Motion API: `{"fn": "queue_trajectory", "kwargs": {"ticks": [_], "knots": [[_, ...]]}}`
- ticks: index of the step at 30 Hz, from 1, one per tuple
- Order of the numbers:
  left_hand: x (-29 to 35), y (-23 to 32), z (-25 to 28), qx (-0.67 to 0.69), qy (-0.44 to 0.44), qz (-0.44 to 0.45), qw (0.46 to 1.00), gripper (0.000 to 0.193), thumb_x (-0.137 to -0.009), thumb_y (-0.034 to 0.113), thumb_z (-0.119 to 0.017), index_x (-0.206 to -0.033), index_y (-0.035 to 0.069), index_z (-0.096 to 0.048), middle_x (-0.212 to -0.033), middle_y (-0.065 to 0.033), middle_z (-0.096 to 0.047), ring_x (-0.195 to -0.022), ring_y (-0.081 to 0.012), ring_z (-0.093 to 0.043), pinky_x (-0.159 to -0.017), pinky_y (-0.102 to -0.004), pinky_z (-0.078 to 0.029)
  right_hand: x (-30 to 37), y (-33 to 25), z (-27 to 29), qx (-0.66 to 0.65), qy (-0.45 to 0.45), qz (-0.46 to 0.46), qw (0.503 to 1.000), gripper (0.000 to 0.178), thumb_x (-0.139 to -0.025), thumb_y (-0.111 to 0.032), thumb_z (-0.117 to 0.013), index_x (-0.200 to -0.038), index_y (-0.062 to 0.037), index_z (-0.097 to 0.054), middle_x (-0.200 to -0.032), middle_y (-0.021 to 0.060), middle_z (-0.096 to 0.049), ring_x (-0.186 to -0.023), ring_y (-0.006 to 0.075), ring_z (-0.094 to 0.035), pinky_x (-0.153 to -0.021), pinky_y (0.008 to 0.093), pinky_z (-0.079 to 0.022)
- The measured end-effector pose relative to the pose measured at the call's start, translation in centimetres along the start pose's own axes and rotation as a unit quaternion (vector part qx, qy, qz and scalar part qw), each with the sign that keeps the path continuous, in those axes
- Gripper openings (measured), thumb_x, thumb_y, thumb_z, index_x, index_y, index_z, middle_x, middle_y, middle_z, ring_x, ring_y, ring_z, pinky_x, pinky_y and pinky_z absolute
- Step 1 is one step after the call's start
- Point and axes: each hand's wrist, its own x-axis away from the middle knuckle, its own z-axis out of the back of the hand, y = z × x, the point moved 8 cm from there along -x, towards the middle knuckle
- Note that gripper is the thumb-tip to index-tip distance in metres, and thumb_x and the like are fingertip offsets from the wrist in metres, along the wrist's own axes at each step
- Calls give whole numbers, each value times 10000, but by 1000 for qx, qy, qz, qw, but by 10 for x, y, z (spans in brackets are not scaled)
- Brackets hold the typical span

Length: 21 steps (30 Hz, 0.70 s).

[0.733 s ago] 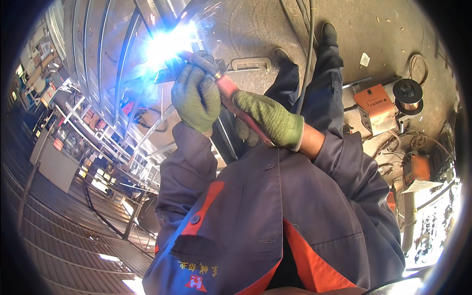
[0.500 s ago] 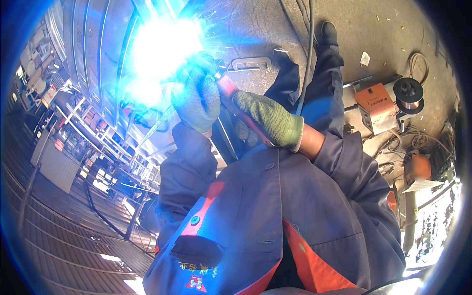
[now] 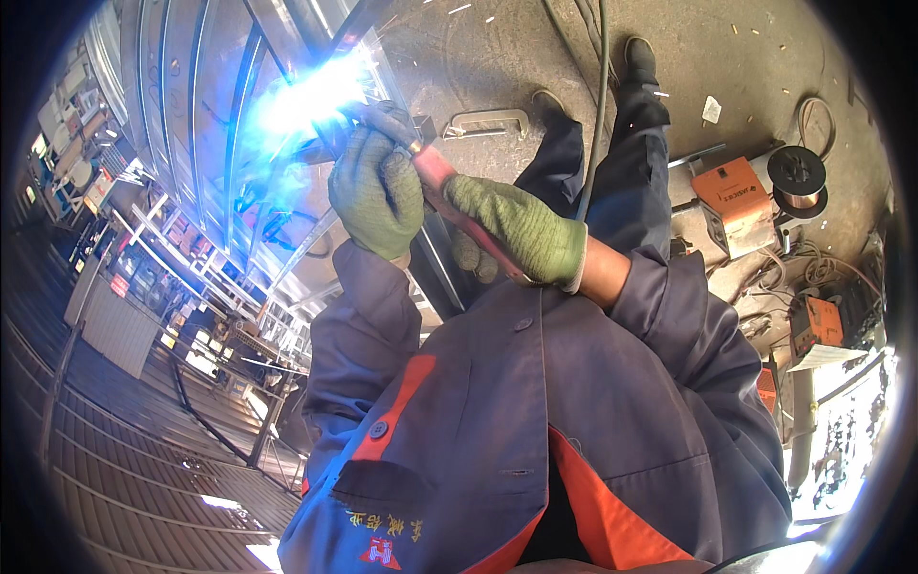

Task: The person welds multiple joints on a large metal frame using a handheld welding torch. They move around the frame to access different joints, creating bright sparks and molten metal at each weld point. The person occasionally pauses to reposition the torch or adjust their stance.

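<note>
My right hand (image 3: 521,230), in a green knit work glove, is wrapped around the red handle of a welding torch (image 3: 435,169). The torch's grey neck runs up and left toward a bright blue-white welding arc (image 3: 325,91). My left hand (image 3: 376,199), gloved alike, is closed at the neck just behind the arc, its fingertips partly hidden there. Under the arc lie metal bars of a frame (image 3: 277,33), and the glare hides the exact spot being welded. A C-shaped clamp (image 3: 488,124) sits to the right of the torch's front end.
A thick cable (image 3: 601,124) crosses the floor beside my legs. On the right stand an orange welding machine (image 3: 734,206), a black wire spool (image 3: 797,182) and another orange box (image 3: 818,323) among loose cables. Long curved metal profiles (image 3: 196,105) fill the far left.
The arc's glare has shrunk and dimmed, so the torch neck, left glove and metal bars show more clearly. Sparks fly at the top. Both hands have barely moved.
</note>
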Motion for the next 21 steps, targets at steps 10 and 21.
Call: {"fn": "queue_trajectory", "kwargs": {"ticks": [10,21], "knots": [[6,-4,-2,-7,18,-19,1000,236,-1054,215,-619,-1125,26,-741,-1068,-214,-745,-890,-463,-729,-800,-522,-575,8,4,-6,-39,33,-136,989,784,-1059,-799,-537,-1368,-94,-682,-835,94,-707,-638,172,-624,-550,330,-487],[4,-4,-3,0,-6,0,1000,268,-1069,220,-602,-1159,6,-735,-1138,-240,-754,-957,-477,-741,-838,-514,-588,8,0,-6,-35,15,-147,988,747,-1060,-774,-544,-1336,-94,-688,-876,87,-721,-648,156,-651,-524,311,-491]]}}
